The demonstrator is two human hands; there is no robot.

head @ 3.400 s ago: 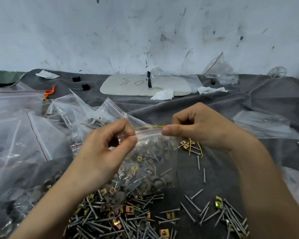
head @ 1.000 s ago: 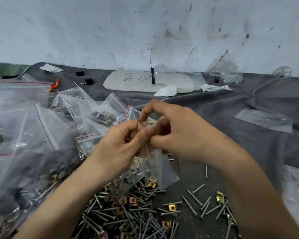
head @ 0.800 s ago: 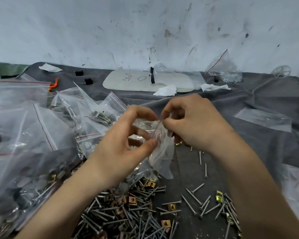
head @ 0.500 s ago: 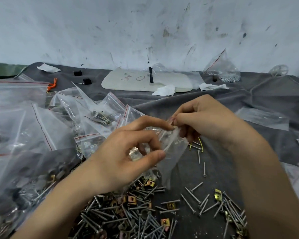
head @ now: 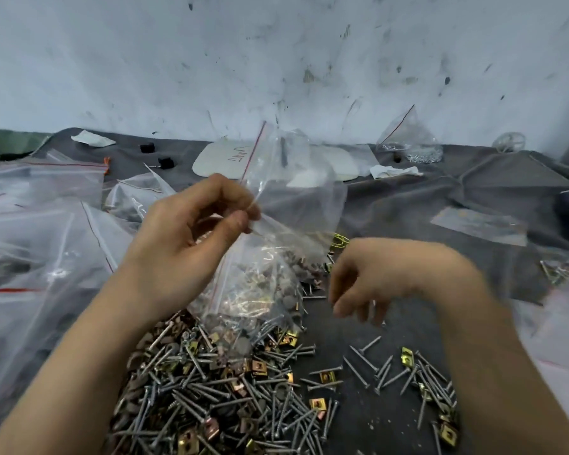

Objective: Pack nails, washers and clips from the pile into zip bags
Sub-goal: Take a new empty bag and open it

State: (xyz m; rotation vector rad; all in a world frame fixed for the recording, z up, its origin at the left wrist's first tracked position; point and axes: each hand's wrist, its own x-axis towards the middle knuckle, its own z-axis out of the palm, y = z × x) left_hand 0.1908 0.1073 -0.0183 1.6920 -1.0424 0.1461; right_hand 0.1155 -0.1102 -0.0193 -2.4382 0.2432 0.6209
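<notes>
Left grip point(head: 191, 244) and right grip point(head: 391, 277) are bare, forearms point(head: 79, 372) too.

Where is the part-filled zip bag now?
Head view: the zip bag hangs mid-frame in the grip of the left hand, its bottom at the far edge of the nail pile, left of the right hand.

One wide-angle view is taken from the person's head, aimed forward and down. The table point(head: 408, 205) is seen from close above, with the left hand point(head: 184, 244) and right hand point(head: 391, 274) near the lens and the wall point(head: 276, 60) beyond.
</notes>
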